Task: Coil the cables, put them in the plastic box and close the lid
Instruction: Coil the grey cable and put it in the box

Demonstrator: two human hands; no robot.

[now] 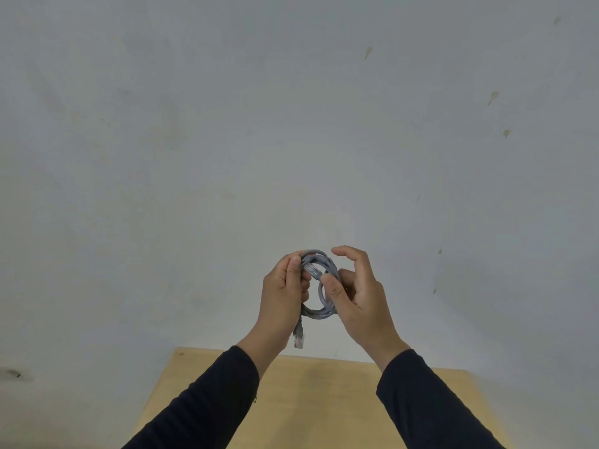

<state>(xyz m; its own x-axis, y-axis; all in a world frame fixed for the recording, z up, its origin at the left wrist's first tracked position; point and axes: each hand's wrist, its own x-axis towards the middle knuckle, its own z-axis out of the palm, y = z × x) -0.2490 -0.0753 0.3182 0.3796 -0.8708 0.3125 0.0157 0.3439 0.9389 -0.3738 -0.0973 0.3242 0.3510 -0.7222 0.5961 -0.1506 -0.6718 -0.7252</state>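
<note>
My left hand [285, 286] has its grip clamped on one side of a gray cable [319, 286] wound into a small coil, thumb pressed over the strands. My right hand [353, 296] pinches the other side with thumb and lower fingers, the forefinger lifted free. One plug [298, 338] dangles below my left palm. The coil hangs in the air above the far edge of the wooden tabletop [317, 400], with a pale wall [227, 124] behind.

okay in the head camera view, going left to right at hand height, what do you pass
Left hand → grey cable coil → right hand. Both hands grip the coil, held up in front of the wall.
</note>
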